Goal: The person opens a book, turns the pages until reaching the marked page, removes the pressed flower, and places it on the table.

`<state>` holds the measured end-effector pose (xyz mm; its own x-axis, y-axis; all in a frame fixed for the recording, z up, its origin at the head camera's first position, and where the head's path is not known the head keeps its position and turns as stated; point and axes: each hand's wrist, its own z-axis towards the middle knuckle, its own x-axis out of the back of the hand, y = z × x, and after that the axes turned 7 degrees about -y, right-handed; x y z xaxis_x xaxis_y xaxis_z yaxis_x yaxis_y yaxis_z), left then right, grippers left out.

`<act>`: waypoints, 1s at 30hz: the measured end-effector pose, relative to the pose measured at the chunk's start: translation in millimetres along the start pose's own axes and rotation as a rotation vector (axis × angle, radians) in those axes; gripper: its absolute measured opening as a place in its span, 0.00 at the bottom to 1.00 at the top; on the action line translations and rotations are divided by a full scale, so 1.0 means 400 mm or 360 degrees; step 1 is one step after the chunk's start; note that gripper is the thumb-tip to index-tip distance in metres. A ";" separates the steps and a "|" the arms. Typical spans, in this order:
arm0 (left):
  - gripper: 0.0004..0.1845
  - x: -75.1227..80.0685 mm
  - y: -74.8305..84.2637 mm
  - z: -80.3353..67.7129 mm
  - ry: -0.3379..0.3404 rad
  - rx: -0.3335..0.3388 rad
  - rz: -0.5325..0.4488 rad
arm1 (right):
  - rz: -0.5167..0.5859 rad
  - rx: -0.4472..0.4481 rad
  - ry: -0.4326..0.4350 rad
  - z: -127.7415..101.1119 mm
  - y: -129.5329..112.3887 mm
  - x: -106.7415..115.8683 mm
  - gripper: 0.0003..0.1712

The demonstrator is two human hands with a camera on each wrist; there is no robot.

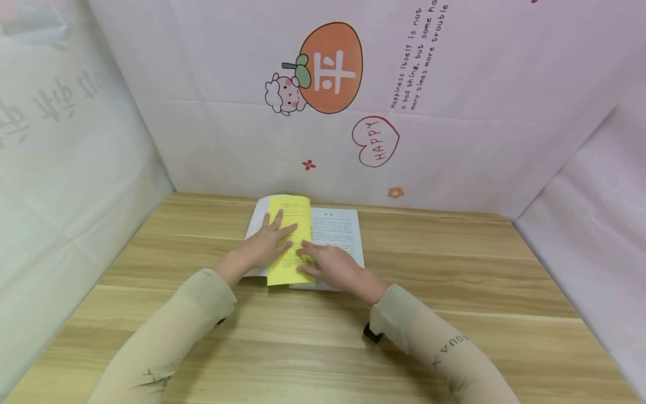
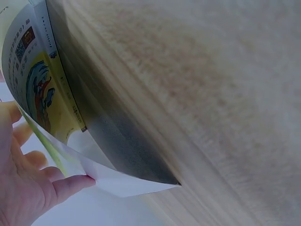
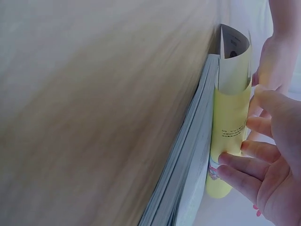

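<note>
An open book [image 1: 337, 230] lies near the back edge of the table, its printed white page showing on the right. Over its left part lies a yellow printed leaf [image 1: 299, 212], with a white cover flap [image 1: 256, 216] beyond it. My left hand [image 1: 262, 247] rests on the yellow leaf with spread fingers. My right hand [image 1: 335, 265] touches that leaf's right edge near the book's middle. In the left wrist view the cover bends upward, with a coloured picture [image 2: 41, 92] underneath. The right wrist view has the yellow leaf [image 3: 230, 113] curving beside the page block [image 3: 188, 155], fingertips against it.
The wooden table [image 1: 454, 269] extends on both sides and in front of the book. Printed white cloth [image 1: 227, 140] stands behind it, with more cloth along the left and right sides. A dark band [image 1: 372, 333] shows under the right sleeve.
</note>
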<state>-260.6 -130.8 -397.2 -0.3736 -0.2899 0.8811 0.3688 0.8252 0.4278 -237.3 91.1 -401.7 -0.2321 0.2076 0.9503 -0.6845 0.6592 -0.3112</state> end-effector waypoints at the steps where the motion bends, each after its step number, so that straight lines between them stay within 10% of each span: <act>1: 0.31 0.000 0.000 0.000 0.0010 0.0003 -0.0001 | -0.0005 0.0003 0.0001 0.001 -0.001 0.000 0.26; 30: 0.31 -0.009 -0.008 0.009 -0.0147 0.0029 0.0085 | 0.0074 0.0112 0.0019 -0.009 0.001 0.003 0.16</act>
<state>-263.5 -130.6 -402.5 -0.4310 -0.2000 0.8799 0.3749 0.8473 0.3762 -235.4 94.4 -400.6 -0.2568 0.2456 0.9347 -0.7202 0.5963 -0.3546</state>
